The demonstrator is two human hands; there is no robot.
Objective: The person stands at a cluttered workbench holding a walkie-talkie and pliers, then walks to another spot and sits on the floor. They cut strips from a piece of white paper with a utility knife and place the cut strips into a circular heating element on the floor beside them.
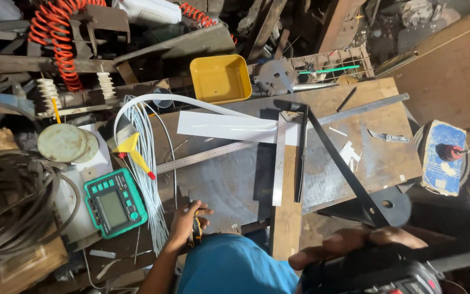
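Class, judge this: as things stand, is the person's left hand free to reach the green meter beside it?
Probably not freely: the left hand already grips a yellow-handled tool. The green meter lies close beside it, with only white wires between.

Person seen from above: a plain blue garment [235, 269] covers the near body, apparently a shirt, though its cut is unclear. The left hand [183, 220] and forearm are bare, unsleeved. The right hand [354, 242], near and blurred, is ungloved.
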